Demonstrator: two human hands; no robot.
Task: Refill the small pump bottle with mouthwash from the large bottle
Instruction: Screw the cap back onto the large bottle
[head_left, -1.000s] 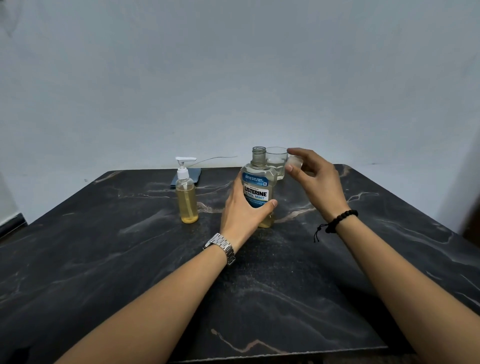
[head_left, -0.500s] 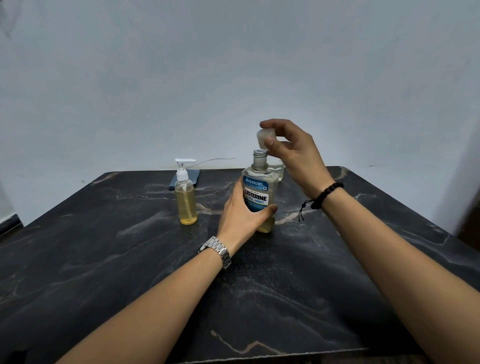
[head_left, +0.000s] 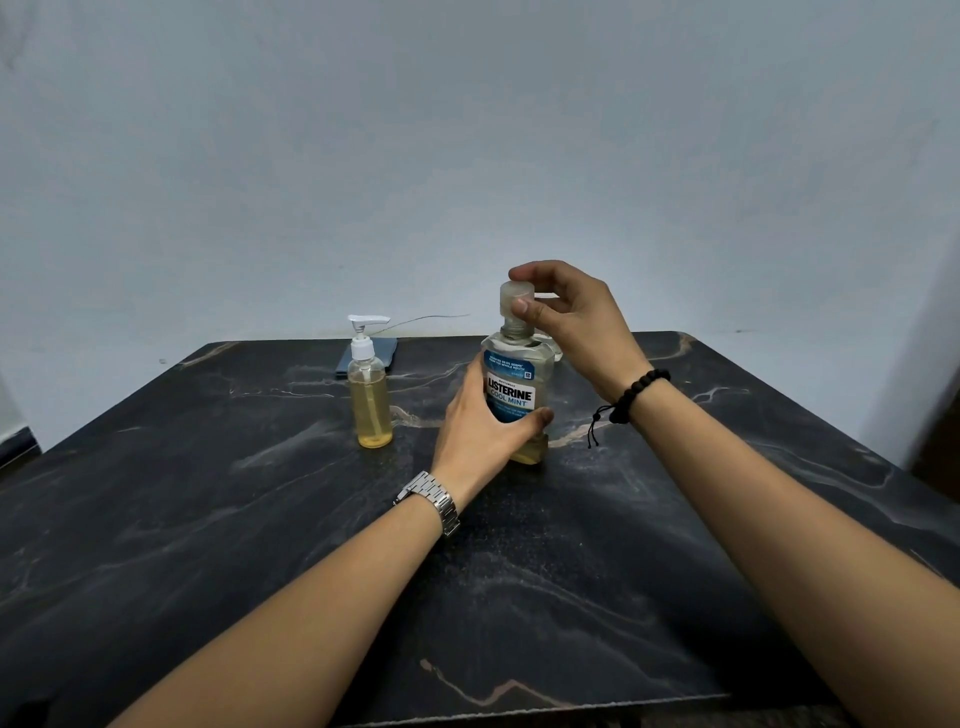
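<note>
The left hand (head_left: 480, 431) is gripping the upright large bottle (head_left: 517, 395) with curled fingers while the right hand (head_left: 576, 322) is pinching the cap (head_left: 516, 297) on its neck.

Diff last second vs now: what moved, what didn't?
Right hand carried the cap from beside the glass up and left, then down onto the Listerine bottle neck. Left hand kept gripping the bottle; pump bottle stayed put.
</note>
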